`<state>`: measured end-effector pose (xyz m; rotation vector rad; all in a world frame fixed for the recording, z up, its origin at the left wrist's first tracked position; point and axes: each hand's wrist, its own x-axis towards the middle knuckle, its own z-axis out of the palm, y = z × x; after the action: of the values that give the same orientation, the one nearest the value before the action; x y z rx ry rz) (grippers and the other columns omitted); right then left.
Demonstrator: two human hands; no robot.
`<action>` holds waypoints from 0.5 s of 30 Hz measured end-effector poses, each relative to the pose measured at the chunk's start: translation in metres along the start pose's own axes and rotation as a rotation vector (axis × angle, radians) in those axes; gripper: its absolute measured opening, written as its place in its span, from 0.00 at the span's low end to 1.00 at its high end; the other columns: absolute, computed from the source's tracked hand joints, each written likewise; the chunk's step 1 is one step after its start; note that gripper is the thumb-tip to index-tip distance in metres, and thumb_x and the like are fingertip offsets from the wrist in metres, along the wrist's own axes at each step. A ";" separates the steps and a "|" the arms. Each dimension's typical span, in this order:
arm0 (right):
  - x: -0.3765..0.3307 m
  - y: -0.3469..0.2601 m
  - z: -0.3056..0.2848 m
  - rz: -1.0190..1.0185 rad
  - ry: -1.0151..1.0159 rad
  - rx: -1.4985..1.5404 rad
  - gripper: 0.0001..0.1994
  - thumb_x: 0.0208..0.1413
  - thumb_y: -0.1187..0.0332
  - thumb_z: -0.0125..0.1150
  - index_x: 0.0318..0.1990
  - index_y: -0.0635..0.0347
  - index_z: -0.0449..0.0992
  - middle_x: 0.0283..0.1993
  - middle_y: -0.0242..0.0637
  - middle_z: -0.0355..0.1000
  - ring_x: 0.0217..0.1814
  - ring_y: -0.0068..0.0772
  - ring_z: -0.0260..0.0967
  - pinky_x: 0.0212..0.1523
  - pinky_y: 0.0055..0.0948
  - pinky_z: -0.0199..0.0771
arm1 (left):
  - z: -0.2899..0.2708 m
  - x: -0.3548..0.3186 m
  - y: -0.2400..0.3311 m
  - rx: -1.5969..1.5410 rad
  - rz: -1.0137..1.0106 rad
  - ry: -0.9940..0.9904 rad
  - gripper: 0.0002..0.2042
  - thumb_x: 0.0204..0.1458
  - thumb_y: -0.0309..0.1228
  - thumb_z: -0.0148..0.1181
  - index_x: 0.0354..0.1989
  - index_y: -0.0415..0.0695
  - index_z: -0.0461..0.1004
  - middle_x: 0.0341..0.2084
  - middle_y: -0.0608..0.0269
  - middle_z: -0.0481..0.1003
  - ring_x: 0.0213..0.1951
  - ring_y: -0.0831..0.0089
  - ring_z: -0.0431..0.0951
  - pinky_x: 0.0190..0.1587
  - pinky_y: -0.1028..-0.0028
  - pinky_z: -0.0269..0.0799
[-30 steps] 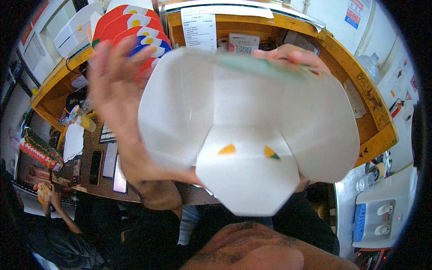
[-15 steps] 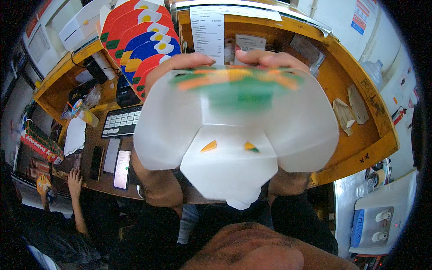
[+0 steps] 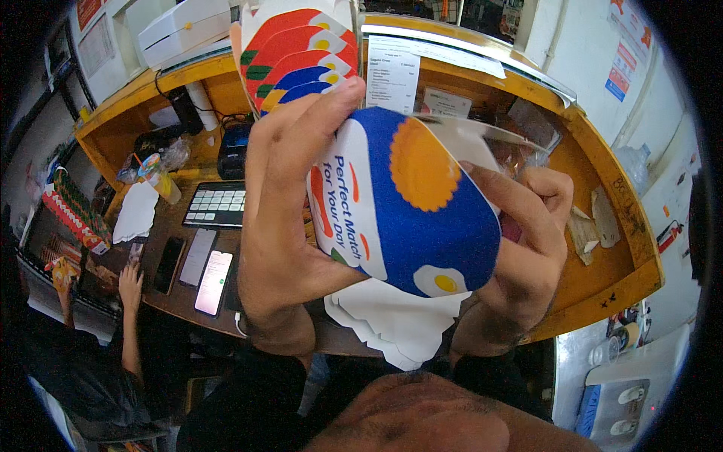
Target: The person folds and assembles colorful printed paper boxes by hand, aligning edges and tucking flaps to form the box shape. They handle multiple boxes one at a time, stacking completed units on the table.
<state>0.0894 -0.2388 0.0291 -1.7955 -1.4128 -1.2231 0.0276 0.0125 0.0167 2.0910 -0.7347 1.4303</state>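
A printed paperboard food carton (image 3: 444, 248) is between my hands, its blue side facing up with a fried egg and an orange scalloped round on it. My left hand (image 3: 282, 203) wraps round its left side, thumb below and fingers over the top. On the right, my right hand (image 3: 531, 233) has curled fingers against the carton's edge, beside a pale flap (image 3: 467, 139). Some of its fingertips are hidden behind the carton. Below the carton lie white flat carton blanks (image 3: 399, 324), stacked with uneven edges.
Nested red and blue cartons (image 3: 301, 53) stand at the back, beside a paper slip (image 3: 392, 71). Left lie a keypad (image 3: 215, 203), phones (image 3: 214, 282) and a drink cup (image 3: 160, 181). A co-worker's hand (image 3: 130, 286) rests on the far left. A yellow wooden ledge (image 3: 633, 248) curves round the right.
The carton has turned from its white open inside to its blue printed side. My hands have shifted from its far edge to its left and right sides. The view has swung slightly.
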 end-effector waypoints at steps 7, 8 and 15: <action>0.000 -0.007 0.013 0.241 0.476 0.099 0.11 0.46 0.76 0.75 0.39 0.57 0.86 0.44 0.43 0.87 0.45 0.43 0.81 0.54 0.41 0.77 | -0.005 0.002 -0.008 -0.032 -0.043 0.374 0.76 0.25 0.53 0.92 0.82 0.39 0.44 0.72 0.45 0.60 0.72 0.52 0.64 0.76 0.54 0.58; 0.009 -0.007 0.019 0.258 0.565 0.121 0.11 0.48 0.77 0.76 0.41 0.59 0.86 0.42 0.45 0.86 0.45 0.42 0.83 0.52 0.41 0.80 | -0.008 0.002 -0.009 0.009 -0.064 0.397 0.72 0.30 0.54 0.91 0.81 0.40 0.45 0.72 0.45 0.60 0.73 0.52 0.63 0.76 0.54 0.56; 0.155 -0.010 0.022 -0.292 0.201 -0.245 0.14 0.67 0.74 0.69 0.59 0.65 0.80 0.54 0.37 0.84 0.56 0.29 0.82 0.59 0.29 0.80 | -0.012 -0.003 -0.029 0.221 -0.438 0.372 0.60 0.49 0.56 0.80 0.77 0.27 0.49 0.70 0.29 0.58 0.71 0.38 0.64 0.74 0.48 0.60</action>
<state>0.0931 -0.1468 0.1565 -1.5993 -1.4967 -1.7417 0.0381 0.0418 0.0146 1.8972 0.0294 1.6238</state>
